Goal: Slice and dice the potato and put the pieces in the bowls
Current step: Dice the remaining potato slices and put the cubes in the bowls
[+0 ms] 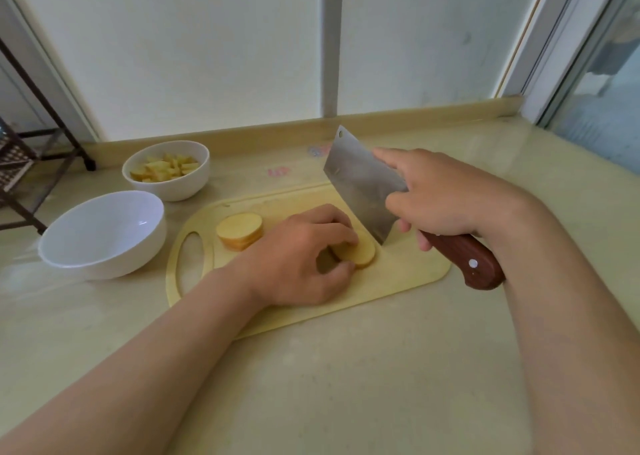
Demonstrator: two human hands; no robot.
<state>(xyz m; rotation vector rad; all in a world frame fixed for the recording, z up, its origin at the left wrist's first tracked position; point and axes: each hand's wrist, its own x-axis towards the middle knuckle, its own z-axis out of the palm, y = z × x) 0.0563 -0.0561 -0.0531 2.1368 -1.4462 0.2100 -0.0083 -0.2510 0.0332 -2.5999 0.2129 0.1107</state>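
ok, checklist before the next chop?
1. Potato held down: ok, the left grip pinches the held slices on the cutting board.
2. Knife secure: ok, the right grip holds the cleaver at its handle.
3. Left fingertips clear of the edge: cannot tell, very close.
4. Blade over the held slices: not ok, it sits just right of them.
5. Blade's path free: ok, the spare stack lies off to the left.
6. Receiver ready: ok, the empty bowl stands beside the board.
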